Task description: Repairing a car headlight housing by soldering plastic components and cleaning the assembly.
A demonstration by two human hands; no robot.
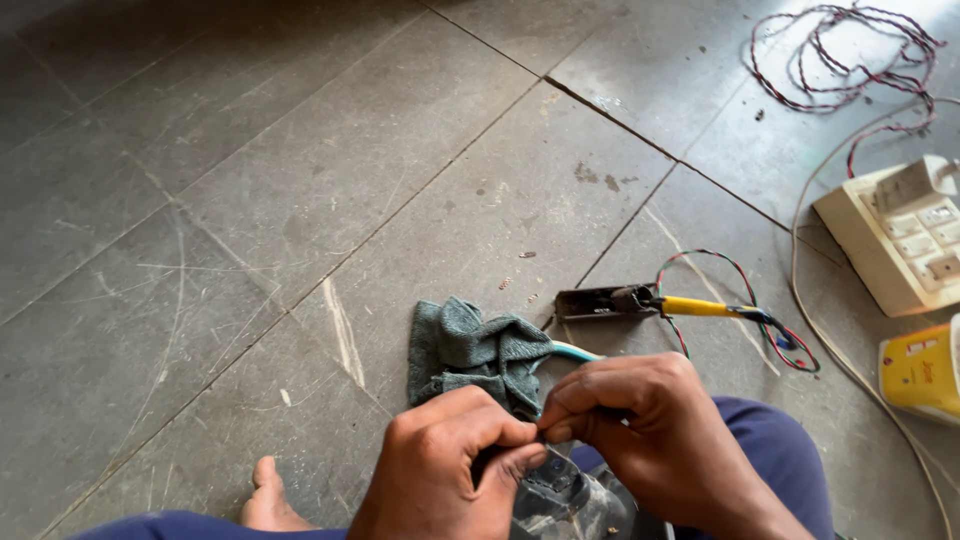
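Soft, even daylight fills the room, brightest far up and right of the right hand (pixel 655 430), where the grey stone floor tiles (pixel 300 200) wash out to a pale glare. Shadows are faint; only a thin dark edge sits under the crumpled grey-green cloth (pixel 470 350) just above the left hand (pixel 445 465). Focus is crisp throughout, though tile seams bow slightly towards the frame edges.

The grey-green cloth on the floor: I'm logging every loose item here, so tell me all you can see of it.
The grey-green cloth looks like soft towelling, crumpled into a loose heap on the grey tiled floor. It lies just beyond the left hand and right hand. A light blue piece sticks out from its right edge, towards the small dark tray.
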